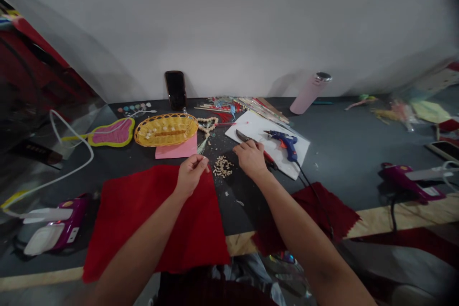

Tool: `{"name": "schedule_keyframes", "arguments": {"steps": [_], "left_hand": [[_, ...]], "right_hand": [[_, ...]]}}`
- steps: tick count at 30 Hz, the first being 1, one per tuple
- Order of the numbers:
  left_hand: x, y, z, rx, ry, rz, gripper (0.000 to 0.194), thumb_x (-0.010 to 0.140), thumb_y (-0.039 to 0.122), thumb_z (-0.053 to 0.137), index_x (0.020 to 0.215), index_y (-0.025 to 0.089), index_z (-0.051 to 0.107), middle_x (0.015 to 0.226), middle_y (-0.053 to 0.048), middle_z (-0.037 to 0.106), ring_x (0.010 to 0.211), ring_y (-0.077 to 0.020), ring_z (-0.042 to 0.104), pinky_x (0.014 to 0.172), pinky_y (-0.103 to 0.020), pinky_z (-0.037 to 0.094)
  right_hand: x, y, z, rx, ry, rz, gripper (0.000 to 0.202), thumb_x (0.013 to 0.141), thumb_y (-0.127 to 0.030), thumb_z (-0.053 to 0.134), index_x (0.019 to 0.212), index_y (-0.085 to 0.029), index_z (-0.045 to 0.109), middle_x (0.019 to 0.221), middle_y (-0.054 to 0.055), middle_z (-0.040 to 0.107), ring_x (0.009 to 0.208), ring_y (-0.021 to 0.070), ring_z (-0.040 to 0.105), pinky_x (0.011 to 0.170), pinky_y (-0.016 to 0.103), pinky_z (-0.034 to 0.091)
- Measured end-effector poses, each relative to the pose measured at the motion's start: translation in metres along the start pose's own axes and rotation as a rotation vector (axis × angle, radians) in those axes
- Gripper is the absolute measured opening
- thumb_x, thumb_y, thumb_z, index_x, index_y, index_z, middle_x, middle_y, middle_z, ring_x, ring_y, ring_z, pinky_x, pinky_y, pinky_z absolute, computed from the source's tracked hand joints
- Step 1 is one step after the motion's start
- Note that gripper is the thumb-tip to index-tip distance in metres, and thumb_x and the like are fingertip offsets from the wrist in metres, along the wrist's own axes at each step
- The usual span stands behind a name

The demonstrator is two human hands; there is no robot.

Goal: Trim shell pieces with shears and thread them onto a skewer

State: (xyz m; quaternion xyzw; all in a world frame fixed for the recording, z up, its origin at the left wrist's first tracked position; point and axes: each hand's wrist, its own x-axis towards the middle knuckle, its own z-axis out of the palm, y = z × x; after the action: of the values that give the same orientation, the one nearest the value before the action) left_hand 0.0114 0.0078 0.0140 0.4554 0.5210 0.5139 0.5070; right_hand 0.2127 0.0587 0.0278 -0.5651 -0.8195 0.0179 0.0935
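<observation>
My left hand is closed in a pinch above the edge of a red cloth; whatever small thing is between the fingertips is too small to name. To its right, a loose pile of small beige pieces lies on the dark tabletop. My right hand rests palm down with its fingers curled over red-handled pliers. Their dark jaws poke out past the fingers, over a white sheet. A blue glue gun lies on that sheet, right of my hand.
A yellow wicker basket with a few small pieces sits on a pink pad. Behind are a phone, a beaded string, sticks and a pink bottle. Purple devices with cables flank the workspace.
</observation>
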Motion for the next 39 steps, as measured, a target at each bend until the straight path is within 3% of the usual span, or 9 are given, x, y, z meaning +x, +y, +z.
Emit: {"name": "schedule_keyframes", "arguments": {"steps": [4, 8, 14, 24, 27, 30, 33, 39], "left_hand": [[-0.003, 0.003, 0.000, -0.176, -0.184, -0.224, 0.037, 0.067, 0.037, 0.066, 0.094, 0.014, 0.059, 0.070, -0.003, 0.063, 0.035, 0.0002, 0.024, 0.035, -0.018, 0.016], [-0.006, 0.005, 0.005, -0.179, -0.211, -0.280, 0.038, 0.064, 0.040, 0.069, 0.090, 0.014, 0.059, 0.069, -0.001, 0.061, 0.036, 0.0005, 0.026, 0.034, -0.017, 0.015], [-0.005, 0.004, 0.008, -0.095, -0.230, -0.236, 0.029, 0.068, 0.040, 0.066, 0.073, 0.014, 0.056, 0.062, 0.001, 0.059, 0.036, -0.0009, 0.028, 0.034, -0.017, 0.018], [-0.005, 0.006, 0.006, -0.067, -0.265, -0.264, 0.029, 0.067, 0.039, 0.066, 0.070, 0.013, 0.054, 0.063, -0.002, 0.061, 0.036, -0.0007, 0.026, 0.035, -0.017, 0.017], [-0.005, 0.009, 0.005, -0.130, -0.296, -0.286, 0.029, 0.068, 0.039, 0.066, 0.070, 0.013, 0.053, 0.063, -0.002, 0.061, 0.035, 0.0001, 0.025, 0.036, -0.017, 0.015], [-0.004, 0.009, 0.002, -0.209, -0.325, -0.317, 0.028, 0.069, 0.037, 0.066, 0.072, 0.014, 0.051, 0.064, -0.002, 0.061, 0.035, 0.0007, 0.023, 0.036, -0.017, 0.012], [-0.003, 0.008, -0.001, -0.271, -0.332, -0.325, 0.026, 0.071, 0.036, 0.065, 0.073, 0.014, 0.050, 0.064, -0.002, 0.061, 0.036, 0.0011, 0.021, 0.037, -0.017, 0.009], [0.000, 0.008, -0.004, -0.333, -0.321, -0.327, 0.025, 0.073, 0.033, 0.063, 0.072, 0.013, 0.048, 0.069, -0.003, 0.061, 0.036, 0.0019, 0.021, 0.037, -0.016, 0.009]], "right_hand": [[-0.008, -0.017, -0.007, 0.307, 0.058, -0.195, 0.026, 0.088, -0.023, 0.037, 0.095, -0.022, 0.062, 0.098, 0.007, 0.062, 0.097, 0.0230, 0.047, 0.084, 0.039, 0.035], [-0.018, -0.035, -0.008, 0.564, 0.129, -0.321, 0.018, 0.088, -0.022, 0.041, 0.095, -0.020, 0.058, 0.091, 0.005, 0.062, 0.092, 0.0191, 0.049, 0.082, 0.034, 0.040], [-0.020, -0.038, -0.001, 0.569, 0.134, -0.343, 0.015, 0.086, -0.019, 0.045, 0.096, -0.020, 0.056, 0.090, 0.006, 0.062, 0.091, 0.0195, 0.049, 0.083, 0.036, 0.040], [-0.020, -0.041, -0.002, 0.570, 0.095, -0.358, 0.018, 0.086, -0.016, 0.040, 0.095, -0.021, 0.055, 0.091, 0.005, 0.061, 0.092, 0.0181, 0.049, 0.081, 0.033, 0.042], [-0.017, -0.031, -0.002, 0.442, 0.107, -0.285, 0.021, 0.088, -0.020, 0.039, 0.102, -0.021, 0.055, 0.101, 0.007, 0.059, 0.099, 0.0217, 0.047, 0.086, 0.037, 0.039], [-0.015, -0.005, -0.008, 0.223, 0.157, -0.090, 0.027, 0.088, -0.025, 0.039, 0.111, -0.021, 0.052, 0.110, 0.011, 0.055, 0.106, 0.0268, 0.043, 0.090, 0.044, 0.033], [-0.016, 0.023, -0.015, 0.030, 0.172, 0.115, 0.027, 0.086, -0.030, 0.044, 0.107, -0.017, 0.054, 0.111, 0.015, 0.053, 0.107, 0.0302, 0.041, 0.090, 0.046, 0.031], [-0.016, 0.039, -0.013, -0.103, -0.007, 0.241, 0.027, 0.082, -0.038, 0.052, 0.095, -0.014, 0.057, 0.101, 0.015, 0.056, 0.099, 0.0268, 0.048, 0.082, 0.038, 0.036]]}}
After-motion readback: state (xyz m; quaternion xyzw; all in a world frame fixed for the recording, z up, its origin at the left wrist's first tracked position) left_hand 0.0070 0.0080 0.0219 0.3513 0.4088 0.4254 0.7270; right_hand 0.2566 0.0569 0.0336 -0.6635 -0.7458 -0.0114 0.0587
